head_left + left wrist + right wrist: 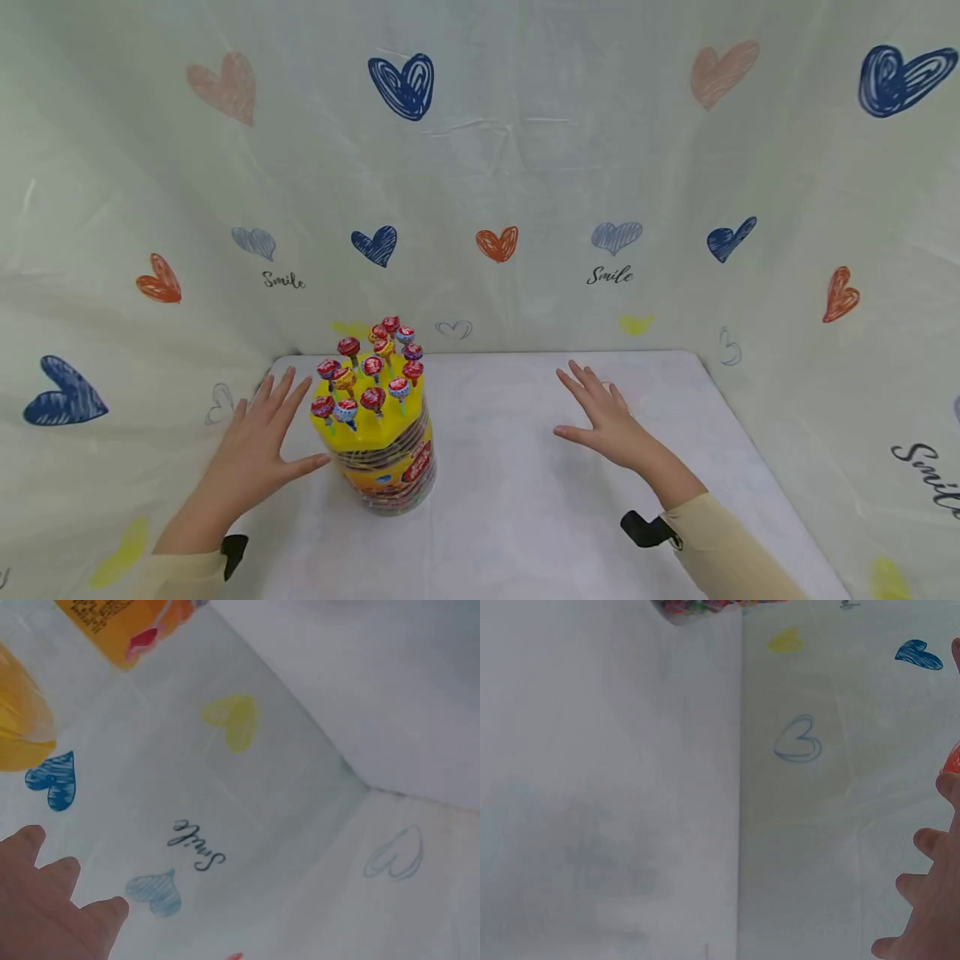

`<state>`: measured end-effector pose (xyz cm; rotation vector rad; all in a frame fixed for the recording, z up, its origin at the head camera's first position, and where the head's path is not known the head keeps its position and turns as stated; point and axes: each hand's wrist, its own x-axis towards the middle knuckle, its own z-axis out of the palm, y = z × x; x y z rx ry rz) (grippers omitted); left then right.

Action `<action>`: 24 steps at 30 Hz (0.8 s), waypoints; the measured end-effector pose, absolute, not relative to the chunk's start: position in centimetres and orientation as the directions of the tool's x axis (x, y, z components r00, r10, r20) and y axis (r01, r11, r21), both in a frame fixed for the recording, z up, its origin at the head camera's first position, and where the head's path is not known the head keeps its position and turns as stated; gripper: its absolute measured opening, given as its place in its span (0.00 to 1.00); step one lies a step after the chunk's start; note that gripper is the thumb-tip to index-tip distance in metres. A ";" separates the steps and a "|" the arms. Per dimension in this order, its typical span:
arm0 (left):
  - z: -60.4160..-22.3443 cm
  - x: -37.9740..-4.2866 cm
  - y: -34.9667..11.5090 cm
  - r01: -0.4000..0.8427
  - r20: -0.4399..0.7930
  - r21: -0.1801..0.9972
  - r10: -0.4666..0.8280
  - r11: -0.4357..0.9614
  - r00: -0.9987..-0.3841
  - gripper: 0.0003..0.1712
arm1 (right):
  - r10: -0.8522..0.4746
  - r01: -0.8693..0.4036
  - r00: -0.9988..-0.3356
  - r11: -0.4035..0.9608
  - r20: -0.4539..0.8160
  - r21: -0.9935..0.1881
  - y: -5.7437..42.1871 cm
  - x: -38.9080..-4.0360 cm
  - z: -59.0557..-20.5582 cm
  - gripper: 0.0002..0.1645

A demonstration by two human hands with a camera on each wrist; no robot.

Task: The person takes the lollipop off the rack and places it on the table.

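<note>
A round clear tub of lollipops stands upright on the table, left of centre. Its yellow lid has several wrapped lollipops stuck into it, with red, blue and orange wrappers. Beside the tub, on its left, my left hand is spread, fingers straight; its thumb tip comes close to the tub, and I cannot tell if they touch. The left wrist view catches part of the orange label and these fingers. My right hand hovers apart from the tub, over the table's right side, fingers spread and holding nothing.
A white cloth covers the table. Behind it and at both sides hangs a pale curtain printed with hearts and the word Smile. A black strap sits at my right wrist, another black piece at my left.
</note>
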<state>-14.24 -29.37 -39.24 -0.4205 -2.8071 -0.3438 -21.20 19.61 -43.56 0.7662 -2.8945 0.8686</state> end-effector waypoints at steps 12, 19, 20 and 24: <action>-39.2 -14.5 -26.9 0.317 0.318 0.462 0.180 0.828 -0.931 0.64 | -0.515 -0.454 -0.836 0.458 0.188 -0.764 14.7 -22.4 -42.5 0.49; -39.1 -14.7 -25.7 0.240 0.255 0.583 0.106 0.777 -0.961 0.62 | -0.539 -0.429 -0.818 0.339 0.201 -0.837 12.2 -23.2 -41.7 0.47; -39.1 -14.7 -25.6 0.229 0.251 0.610 0.089 0.759 -0.964 0.62 | -0.540 -0.426 -0.817 0.327 0.203 -0.844 11.8 -23.3 -41.5 0.47; -39.3 -14.7 -24.7 0.168 0.227 0.705 0.006 0.689 -0.974 0.60 | -0.551 -0.443 -0.797 0.256 0.247 -0.859 10.3 -23.8 -41.0 0.44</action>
